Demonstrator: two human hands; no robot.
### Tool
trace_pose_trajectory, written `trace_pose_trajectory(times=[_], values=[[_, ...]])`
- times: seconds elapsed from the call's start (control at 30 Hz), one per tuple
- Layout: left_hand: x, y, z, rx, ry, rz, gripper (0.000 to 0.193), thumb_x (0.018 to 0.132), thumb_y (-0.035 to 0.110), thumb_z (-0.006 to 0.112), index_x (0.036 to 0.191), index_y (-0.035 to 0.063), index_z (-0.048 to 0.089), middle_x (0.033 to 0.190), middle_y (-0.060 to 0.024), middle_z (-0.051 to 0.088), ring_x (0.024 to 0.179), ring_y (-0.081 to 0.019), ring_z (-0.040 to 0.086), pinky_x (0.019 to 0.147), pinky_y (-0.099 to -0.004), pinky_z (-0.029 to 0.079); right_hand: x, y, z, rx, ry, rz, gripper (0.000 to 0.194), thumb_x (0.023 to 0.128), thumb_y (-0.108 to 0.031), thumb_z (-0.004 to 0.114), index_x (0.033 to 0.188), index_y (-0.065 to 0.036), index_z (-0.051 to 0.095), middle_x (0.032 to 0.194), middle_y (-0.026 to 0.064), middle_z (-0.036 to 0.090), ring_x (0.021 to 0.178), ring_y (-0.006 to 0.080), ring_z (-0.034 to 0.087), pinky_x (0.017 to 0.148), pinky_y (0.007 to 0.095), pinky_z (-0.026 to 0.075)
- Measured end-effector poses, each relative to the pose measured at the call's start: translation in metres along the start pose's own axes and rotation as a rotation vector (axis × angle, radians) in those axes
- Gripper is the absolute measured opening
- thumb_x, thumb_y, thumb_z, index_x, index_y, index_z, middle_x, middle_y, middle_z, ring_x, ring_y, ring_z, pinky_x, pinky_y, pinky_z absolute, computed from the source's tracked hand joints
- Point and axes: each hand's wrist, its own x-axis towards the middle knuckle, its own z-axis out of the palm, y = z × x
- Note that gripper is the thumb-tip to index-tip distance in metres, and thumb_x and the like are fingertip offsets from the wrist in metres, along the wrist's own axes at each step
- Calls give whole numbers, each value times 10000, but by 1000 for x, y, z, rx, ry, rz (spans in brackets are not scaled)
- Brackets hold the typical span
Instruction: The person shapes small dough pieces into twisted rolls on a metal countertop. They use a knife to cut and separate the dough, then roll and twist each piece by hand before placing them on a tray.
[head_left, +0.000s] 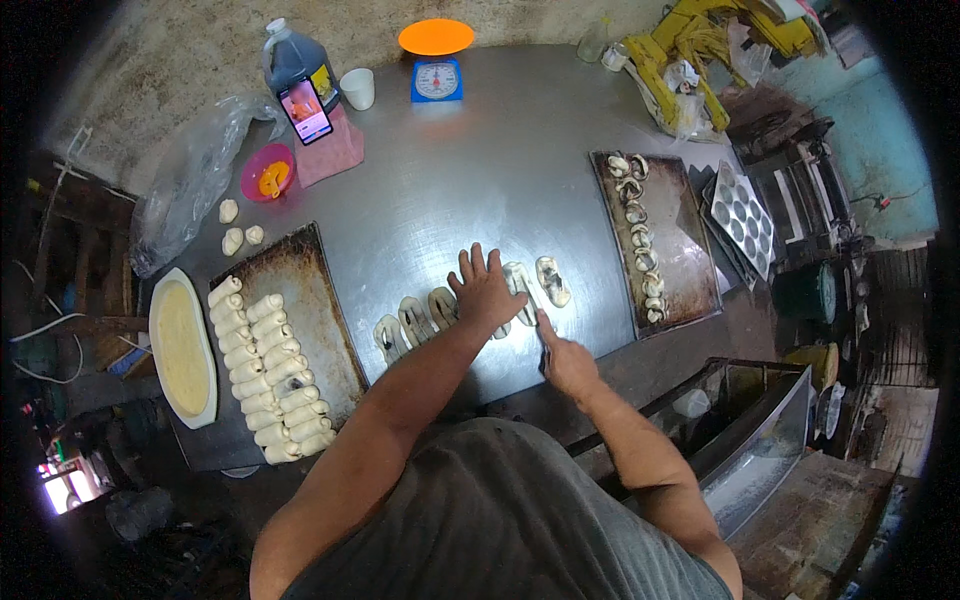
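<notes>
A row of flattened, slit dough pieces with dark filling (415, 319) lies on the metal table (480, 172) in front of me. My left hand (481, 292) is spread over the row, thumb pointing right, and hides part of it; nothing is visible in its grasp. Beside its thumb lies a long dough piece (516, 279). My right hand (568, 366) grips what looks like a knife (534, 294), index finger stretched along it. The thin, pale blade lies along that piece's right side; the fist hides most of the handle. Farther right is a separate slit dough piece (553, 282).
At left, a baking tray (319, 270) holds several dough rolls (281, 367), beside an oval dish (184, 345). A right-hand tray (679, 225) carries twisted dough (641, 238). Behind stand a kitchen scale (436, 79), a pink bowl (255, 176), a phone (305, 112) and a jug (296, 56).
</notes>
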Motion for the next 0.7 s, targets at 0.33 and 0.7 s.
trace_pose_trajectory(times=[0.33,0.7], values=[[-1,11,-18,13,-157,-13,1054,865,508,767,1654,46,243,1723,-292,111,1602,-499,24,1237,-710,126,-85,24,4,-26,-83,74,832,969,-92,578,1691,-244,194,926,267,735,833,485,715,761,596,555],[12,42,2,-30,-46,-35,1115,837,626,762,1653,50,267,1730,-288,131,1601,-498,85,1239,-698,105,-11,37,-49,-120,9,-20,817,943,-119,597,1675,-236,256,918,241,744,815,460,721,767,581,563]])
